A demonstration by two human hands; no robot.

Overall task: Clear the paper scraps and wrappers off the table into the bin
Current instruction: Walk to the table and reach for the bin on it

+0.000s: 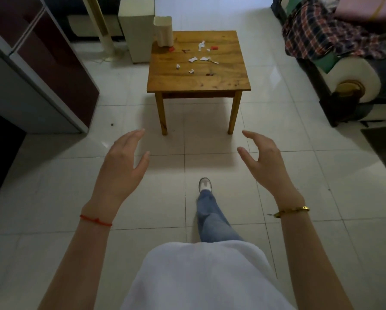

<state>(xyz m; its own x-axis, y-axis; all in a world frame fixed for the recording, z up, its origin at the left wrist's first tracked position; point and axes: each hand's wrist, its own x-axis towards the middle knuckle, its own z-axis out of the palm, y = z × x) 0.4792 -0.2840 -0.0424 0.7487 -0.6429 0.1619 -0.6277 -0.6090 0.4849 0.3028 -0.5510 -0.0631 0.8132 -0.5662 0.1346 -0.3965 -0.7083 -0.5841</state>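
We stand well short of the wooden table [198, 81], left hand [122, 166] and right hand [263, 162] spread and empty. White paper scraps [193, 59] and red wrappers [214, 48] dot its top; the cream bin [163, 30] waits at its far-left corner. Best we step close, then gather toward it.

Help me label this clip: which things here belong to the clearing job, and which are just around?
Job: white paper scraps, red wrappers, wooden table, cream bin, left hand, right hand, both empty.

Around: plaid cloth, white roll, cabinet.
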